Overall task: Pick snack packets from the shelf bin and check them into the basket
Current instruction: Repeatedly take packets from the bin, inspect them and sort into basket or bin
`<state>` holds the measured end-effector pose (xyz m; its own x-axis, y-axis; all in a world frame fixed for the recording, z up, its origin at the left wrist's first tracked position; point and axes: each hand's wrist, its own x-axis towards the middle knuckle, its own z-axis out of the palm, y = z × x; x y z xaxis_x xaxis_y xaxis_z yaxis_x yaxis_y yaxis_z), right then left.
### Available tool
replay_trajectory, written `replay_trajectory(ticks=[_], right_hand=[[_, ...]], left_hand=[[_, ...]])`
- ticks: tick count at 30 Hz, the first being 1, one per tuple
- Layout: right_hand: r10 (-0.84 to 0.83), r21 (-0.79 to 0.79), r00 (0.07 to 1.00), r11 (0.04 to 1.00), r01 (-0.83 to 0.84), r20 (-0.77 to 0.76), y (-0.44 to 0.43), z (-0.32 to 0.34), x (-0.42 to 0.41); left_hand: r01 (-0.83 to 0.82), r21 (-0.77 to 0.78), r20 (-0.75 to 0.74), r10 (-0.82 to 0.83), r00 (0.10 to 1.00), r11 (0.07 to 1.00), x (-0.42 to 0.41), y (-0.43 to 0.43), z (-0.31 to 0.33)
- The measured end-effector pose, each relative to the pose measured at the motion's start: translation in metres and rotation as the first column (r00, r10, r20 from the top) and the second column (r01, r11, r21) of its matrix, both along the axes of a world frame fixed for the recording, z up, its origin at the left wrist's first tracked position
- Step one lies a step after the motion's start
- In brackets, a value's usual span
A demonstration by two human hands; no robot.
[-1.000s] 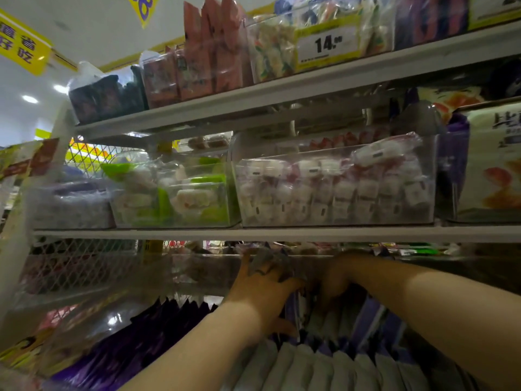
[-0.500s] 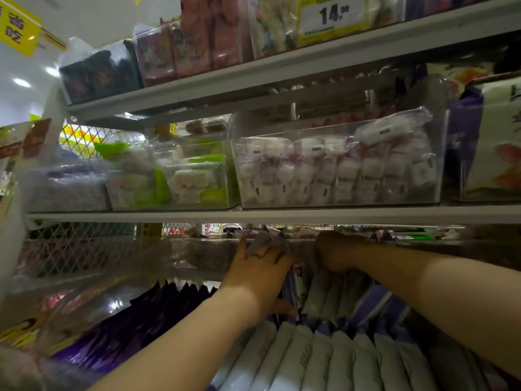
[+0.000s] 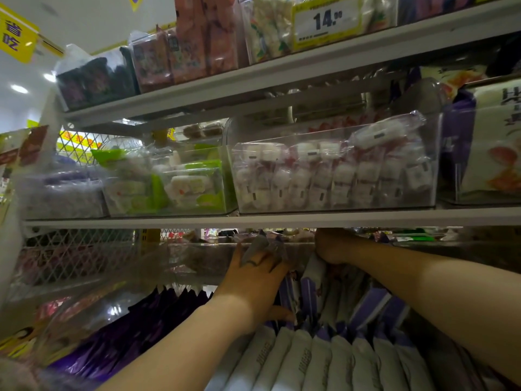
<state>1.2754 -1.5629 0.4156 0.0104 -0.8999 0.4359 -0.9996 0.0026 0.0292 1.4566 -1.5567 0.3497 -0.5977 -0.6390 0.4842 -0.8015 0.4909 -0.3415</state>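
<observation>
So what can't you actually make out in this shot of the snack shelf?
Head view only.
Right hand: fingers hidden behind the shelf edge; grip unknown.
Left hand: fingertips blurred through the clear bin wall; grip unclear.
White-and-purple packets: print too dim and blurred to read.
Price tag: small print under 14.00 too small.
Basket: outside the frame.

Head-worn wide-angle view, close over snack packets [image 3: 318, 359], facing shelves [image 3: 282, 220] (angled slightly upward)

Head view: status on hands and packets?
Left hand among white-and-purple snack packets, grip unclear. Right hand at back row, fingers hidden. Shelf edge overhangs both.
</observation>
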Motion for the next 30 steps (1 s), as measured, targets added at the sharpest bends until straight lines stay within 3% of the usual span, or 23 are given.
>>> replay_trajectory(ticks=[6, 9, 15, 19, 26, 30], right_hand=[[0.059, 0.0, 0.994, 0.998, -0.059, 0.095, 0.018, 0.004, 0.007], [0.123, -0.042, 0.992, 0.992, -0.122, 0.041, 0.031, 0.001, 0.011], [0.02, -0.193, 0.991, 0.981, 0.006, 0.133, 0.053, -0.013, 0.008], [0.06, -0.249, 0.956, 0.968, 0.014, 0.288, 0.068, -0.026, 0.014], [-0.082, -0.118, 0.87, 0.98, 0.159, 0.487, 0.091, -0.029, 0.015], [0.115, -0.341, 0.762, 0.929, 0.146, 0.637, 0.123, -0.044, 0.009]], left_hand=[[-0.014, -0.048, 0.051, 0.017, 0.999, 0.999, 0.0, -0.006, -0.004], [-0.04, -0.1, 0.073, 0.047, 0.996, 0.994, 0.0, -0.004, -0.007], [0.029, -0.238, 0.04, -0.02, 0.999, 0.971, 0.008, 0.023, -0.017], [-0.021, -0.05, 0.071, 0.024, 0.997, 0.999, 0.015, 0.047, -0.02], [-0.001, 0.029, -0.015, 0.001, 1.0, 1.0, 0.033, 0.09, -0.02], [0.03, 0.053, -0.13, -0.023, 0.991, 0.998, 0.049, 0.115, -0.023]])
